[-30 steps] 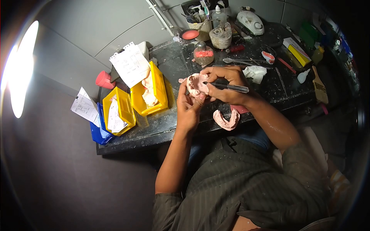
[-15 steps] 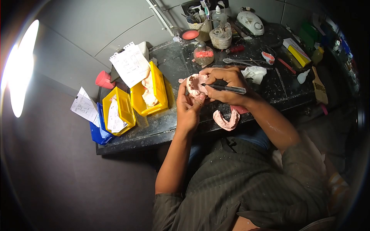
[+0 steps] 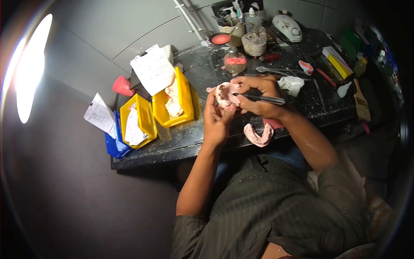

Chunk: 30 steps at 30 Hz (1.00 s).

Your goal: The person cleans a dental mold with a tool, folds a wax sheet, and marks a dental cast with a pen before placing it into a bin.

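My left hand (image 3: 219,123) is wrapped round a pale pink dental cast (image 3: 223,96), thumb on its lower edge. My right hand (image 3: 264,96) pinches a black pen (image 3: 268,99), its tip at the inner surface of the cast, with fingers against the cast's right side. Below the hands, a second pale pink horseshoe-shaped cast (image 3: 258,137) lies near the table's front edge, beside a flat red piece (image 3: 274,123) partly under my right wrist.
Yellow bins (image 3: 186,101) and a blue bin (image 3: 113,146) with papers stand at the left, near a pink cup (image 3: 123,86). Behind are a glass burner (image 3: 235,64) and a crusted pot (image 3: 254,43). Crumpled tissue (image 3: 291,85) and a brush (image 3: 361,105) lie right.
The whole view has shifted, so the table and things on it appear slightly further right. Both hands keep their hold on the cast and pen, with the pen tip still at the cast.
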Each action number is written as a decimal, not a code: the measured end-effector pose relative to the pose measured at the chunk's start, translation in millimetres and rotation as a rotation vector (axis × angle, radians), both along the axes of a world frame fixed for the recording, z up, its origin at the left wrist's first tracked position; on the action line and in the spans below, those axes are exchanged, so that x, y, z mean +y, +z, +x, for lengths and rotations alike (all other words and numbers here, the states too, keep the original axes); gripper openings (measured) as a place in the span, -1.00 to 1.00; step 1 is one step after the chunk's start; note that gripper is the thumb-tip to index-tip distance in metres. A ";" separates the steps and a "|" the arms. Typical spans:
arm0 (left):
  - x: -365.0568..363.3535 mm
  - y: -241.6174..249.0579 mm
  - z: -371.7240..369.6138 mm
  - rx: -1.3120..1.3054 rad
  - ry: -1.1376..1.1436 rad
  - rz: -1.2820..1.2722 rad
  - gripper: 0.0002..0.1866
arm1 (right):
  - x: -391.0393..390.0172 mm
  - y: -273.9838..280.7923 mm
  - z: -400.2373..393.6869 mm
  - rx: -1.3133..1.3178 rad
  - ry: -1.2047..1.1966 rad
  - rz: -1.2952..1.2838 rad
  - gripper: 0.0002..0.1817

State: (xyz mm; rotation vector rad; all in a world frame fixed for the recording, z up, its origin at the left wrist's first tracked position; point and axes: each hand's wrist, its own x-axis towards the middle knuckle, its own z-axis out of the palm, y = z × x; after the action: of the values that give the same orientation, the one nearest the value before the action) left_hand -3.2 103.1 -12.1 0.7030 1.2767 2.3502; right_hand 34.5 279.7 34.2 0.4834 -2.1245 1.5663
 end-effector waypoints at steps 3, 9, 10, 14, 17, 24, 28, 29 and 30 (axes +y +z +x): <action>1.2 1.4 2.3 -0.044 0.015 0.046 -0.42 | 6.5 -4.4 -2.6 0.081 0.064 0.006 -0.85; -0.9 -3.6 -1.4 -0.056 0.015 0.035 -0.40 | 2.8 -3.7 -3.6 0.119 -0.021 0.168 -0.85; -1.3 -4.4 -2.0 -0.046 0.013 0.029 -0.42 | 3.6 -4.6 -4.8 0.120 -0.020 0.170 -0.85; -1.2 -3.4 -1.2 -0.054 -0.001 0.022 -0.44 | 2.6 -2.8 -3.5 0.134 -0.009 0.148 -0.85; -0.5 -5.9 -2.6 -0.028 0.001 0.016 -0.45 | 7.1 -6.1 -5.0 0.116 0.000 0.151 -0.84; -0.7 0.1 0.7 -0.045 -0.029 0.028 -0.42 | 0.8 2.5 2.5 -0.048 0.015 0.006 -0.83; -1.1 0.3 0.1 -0.038 -0.027 0.020 -0.42 | 5.0 -2.6 -2.2 0.110 0.024 0.141 -0.83; -1.4 0.7 0.4 -0.040 -0.029 0.017 -0.42 | 1.7 -0.6 -0.1 0.031 0.030 0.055 -0.84; -1.7 0.4 0.3 -0.043 -0.030 0.016 -0.42 | -0.5 1.1 1.4 -0.047 0.036 -0.031 -0.85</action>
State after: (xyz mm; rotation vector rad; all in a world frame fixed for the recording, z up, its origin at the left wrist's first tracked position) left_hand -2.9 101.4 -11.7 0.6686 1.2220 2.3418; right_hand 35.9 279.2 35.3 0.4807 -2.1347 1.6429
